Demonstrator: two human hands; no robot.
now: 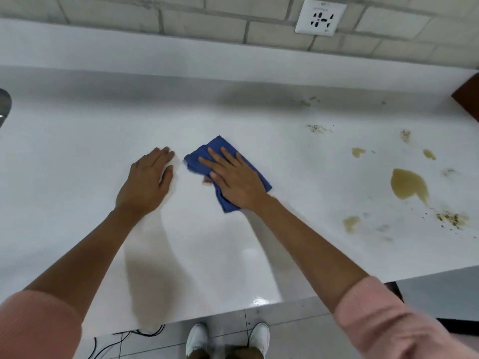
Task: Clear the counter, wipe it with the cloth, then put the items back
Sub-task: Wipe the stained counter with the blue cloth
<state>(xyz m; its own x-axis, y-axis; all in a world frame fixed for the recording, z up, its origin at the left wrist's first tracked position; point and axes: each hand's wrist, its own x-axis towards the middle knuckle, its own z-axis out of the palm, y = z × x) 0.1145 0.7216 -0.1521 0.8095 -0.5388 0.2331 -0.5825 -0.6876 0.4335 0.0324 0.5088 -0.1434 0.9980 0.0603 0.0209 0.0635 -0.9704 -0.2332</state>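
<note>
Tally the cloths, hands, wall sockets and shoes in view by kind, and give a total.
Blue cloth: 1
Hands: 2, left hand and right hand
Wall socket: 1
White shoes: 2, left shoe and right shoe
Total: 6

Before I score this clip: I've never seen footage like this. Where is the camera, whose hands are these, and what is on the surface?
There is no machine here. A person wears one wide-angle camera on the head, looking down at their own arms, so the picture bends at its edges. The left hand rests flat on the white counter. The right hand presses a folded blue cloth onto it with straight fingers; nothing is gripped. To the right, not yet wiped, lie several yellowish spills, among them the largest puddle, and dark crumbs. A wall socket sits on the tiled wall behind, and white shoes show on the floor below.
</note>
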